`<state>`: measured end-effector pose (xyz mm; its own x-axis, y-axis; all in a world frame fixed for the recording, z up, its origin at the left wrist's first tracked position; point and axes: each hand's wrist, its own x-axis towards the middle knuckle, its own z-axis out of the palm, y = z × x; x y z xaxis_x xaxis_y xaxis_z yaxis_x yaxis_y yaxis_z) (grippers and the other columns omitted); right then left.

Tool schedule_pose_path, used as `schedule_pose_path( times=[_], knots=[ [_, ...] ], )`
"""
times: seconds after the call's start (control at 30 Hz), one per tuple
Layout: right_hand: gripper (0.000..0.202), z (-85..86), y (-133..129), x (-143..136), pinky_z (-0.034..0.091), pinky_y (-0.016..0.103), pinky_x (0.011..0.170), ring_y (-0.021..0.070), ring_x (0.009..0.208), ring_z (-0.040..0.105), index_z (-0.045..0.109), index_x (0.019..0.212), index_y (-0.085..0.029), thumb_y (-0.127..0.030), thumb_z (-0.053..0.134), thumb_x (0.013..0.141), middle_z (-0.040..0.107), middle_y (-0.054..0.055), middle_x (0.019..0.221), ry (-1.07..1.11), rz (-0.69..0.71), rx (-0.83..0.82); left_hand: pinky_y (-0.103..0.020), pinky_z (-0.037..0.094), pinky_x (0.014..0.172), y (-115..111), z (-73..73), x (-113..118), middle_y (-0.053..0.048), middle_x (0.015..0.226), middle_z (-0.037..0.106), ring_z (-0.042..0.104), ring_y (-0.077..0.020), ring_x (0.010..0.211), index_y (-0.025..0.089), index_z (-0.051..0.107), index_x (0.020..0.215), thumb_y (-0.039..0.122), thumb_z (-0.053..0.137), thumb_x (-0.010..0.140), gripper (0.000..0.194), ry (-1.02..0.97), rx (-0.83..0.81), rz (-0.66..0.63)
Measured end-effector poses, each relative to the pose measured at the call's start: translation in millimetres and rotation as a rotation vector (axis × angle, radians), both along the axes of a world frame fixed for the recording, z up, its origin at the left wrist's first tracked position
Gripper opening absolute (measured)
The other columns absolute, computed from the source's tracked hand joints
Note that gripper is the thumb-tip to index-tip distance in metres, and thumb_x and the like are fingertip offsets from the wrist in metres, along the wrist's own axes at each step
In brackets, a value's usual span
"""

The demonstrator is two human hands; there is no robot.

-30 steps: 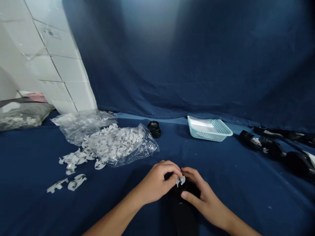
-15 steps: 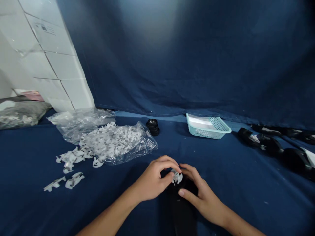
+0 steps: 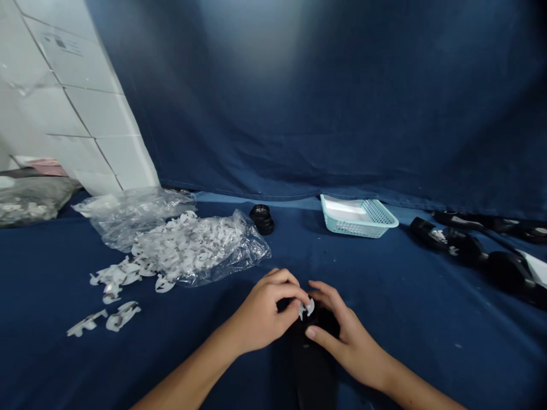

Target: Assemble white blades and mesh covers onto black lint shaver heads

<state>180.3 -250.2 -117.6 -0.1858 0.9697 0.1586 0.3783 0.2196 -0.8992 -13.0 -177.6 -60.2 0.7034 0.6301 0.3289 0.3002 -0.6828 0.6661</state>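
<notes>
My left hand (image 3: 270, 312) pinches a small white plastic piece (image 3: 308, 308) between thumb and forefinger. That piece sits at the round upper end of a long black part (image 3: 315, 370), and the fingertips cover some of it. Curved round the right side of the same end, my right hand (image 3: 352, 344) has its thumb in front and its fingers behind. The black part runs down toward the bottom edge of the view; its dark details are hard to make out.
Left of my hands, a clear plastic bag (image 3: 252, 250) spills many white pieces (image 3: 188, 245). Two loose pieces (image 3: 123, 316) lie nearer me. Stacked black rings (image 3: 261, 219) and a light-blue basket (image 3: 363, 229) stand farther back. Black parts (image 3: 465, 247) lie at the right, before a blue curtain (image 3: 299, 114).
My left fingers have closed in further over the white piece, so less of it shows. My right hand keeps its place round the black part. The view has shifted slightly.
</notes>
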Motion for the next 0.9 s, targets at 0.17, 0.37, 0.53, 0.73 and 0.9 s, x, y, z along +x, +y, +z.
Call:
schedule_pose_path(
  times=[0.17, 0.37, 0.53, 0.73, 0.9],
  knots=[
    [0.061, 0.5, 0.7, -1.1, 0.037, 0.050, 0.107, 0.0248, 0.124, 0.051, 0.028, 0.141, -0.034, -0.031, 0.062, 0.090, 0.055, 0.006, 0.131, 0.001, 0.004, 0.007, -0.036, 0.042, 0.089, -0.1, 1.1, -0.5, 0.000, 0.089, 0.062, 0.056, -0.0155, 0.083, 0.024, 0.072, 0.092, 0.008, 0.051, 0.087, 0.027, 0.053, 0.062, -0.004],
    [0.063, -1.4, 0.1, -0.4, 0.036, 0.052, 0.108, 0.0260, 0.125, 0.049, 0.027, 0.142, -0.035, -0.034, 0.062, 0.089, 0.054, 0.005, 0.133, -0.044, -0.009, -0.005, -0.036, 0.040, 0.085, -0.9, 4.9, -3.4, -0.001, 0.085, 0.059, 0.051, -0.0180, 0.084, 0.026, 0.072, 0.097, 0.007, 0.049, 0.088, 0.031, 0.133, 0.120, 0.000],
    [0.065, -4.4, -0.9, -0.6, 0.034, 0.053, 0.109, 0.0272, 0.128, 0.046, 0.025, 0.143, -0.036, -0.035, 0.062, 0.090, 0.052, 0.006, 0.137, -0.084, 0.004, 0.002, -0.036, 0.040, 0.084, -0.1, 10.1, -7.4, -0.002, 0.087, 0.058, 0.051, -0.0195, 0.090, 0.029, 0.072, 0.101, 0.004, 0.044, 0.088, 0.039, 0.149, 0.087, -0.040],
    [0.065, -5.6, -2.2, -1.3, 0.035, 0.055, 0.109, 0.0286, 0.130, 0.046, 0.026, 0.143, -0.034, -0.035, 0.062, 0.089, 0.052, 0.008, 0.138, -0.093, -0.003, 0.023, -0.037, 0.042, 0.088, 1.4, 11.0, -7.3, -0.002, 0.091, 0.061, 0.054, -0.0170, 0.085, 0.025, 0.071, 0.096, 0.009, 0.050, 0.088, 0.028, 0.120, 0.058, -0.057],
    [0.064, -6.4, -2.3, -1.9, 0.035, 0.055, 0.109, 0.0285, 0.130, 0.046, 0.026, 0.143, -0.034, -0.035, 0.061, 0.090, 0.051, 0.008, 0.139, -0.113, -0.001, 0.036, -0.037, 0.044, 0.086, 2.9, 12.7, -7.1, -0.001, 0.085, 0.062, 0.055, -0.0167, 0.079, 0.023, 0.071, 0.091, 0.012, 0.051, 0.088, 0.022, 0.117, 0.050, -0.061]
  ],
)
